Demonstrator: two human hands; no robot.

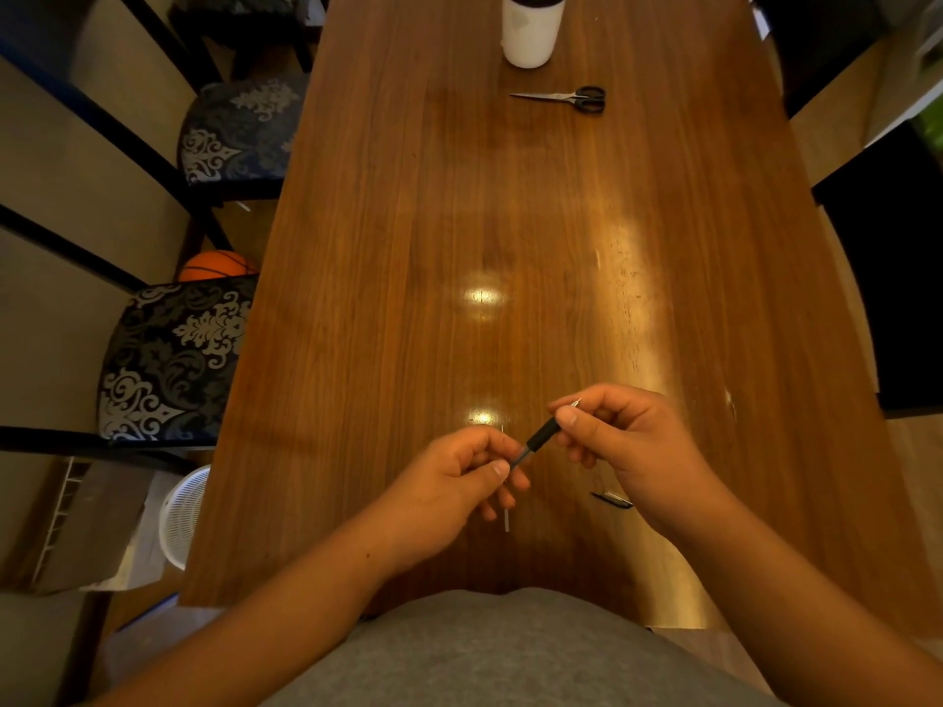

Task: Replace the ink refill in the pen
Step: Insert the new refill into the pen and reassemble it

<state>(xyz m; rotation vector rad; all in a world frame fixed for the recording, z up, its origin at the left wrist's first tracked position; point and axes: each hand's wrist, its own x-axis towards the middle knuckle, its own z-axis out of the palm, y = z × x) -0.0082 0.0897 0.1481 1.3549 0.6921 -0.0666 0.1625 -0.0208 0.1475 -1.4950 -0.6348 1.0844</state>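
Wooden table [510, 222]; hands [459, 477] gripping pen [542, 437].

Above the near end of the wooden tabletop [408, 247], the right hand [627, 441] pinches the tip end of a black pen [543, 435] while the left hand [459, 482] grips its lower barrel. A thin refill [506, 520] lies under the left hand. Scissors [566, 98] and a white bottle [530, 30] sit far off.

The white bottle [530, 30] at the far end of the desk [459, 222] is cut off by the top edge. A small dark part [612, 498] lies half hidden behind the right hand [625, 441], too small to identify. The thin rod [506, 520] below the left hand [459, 482] is mostly covered by its fingers.
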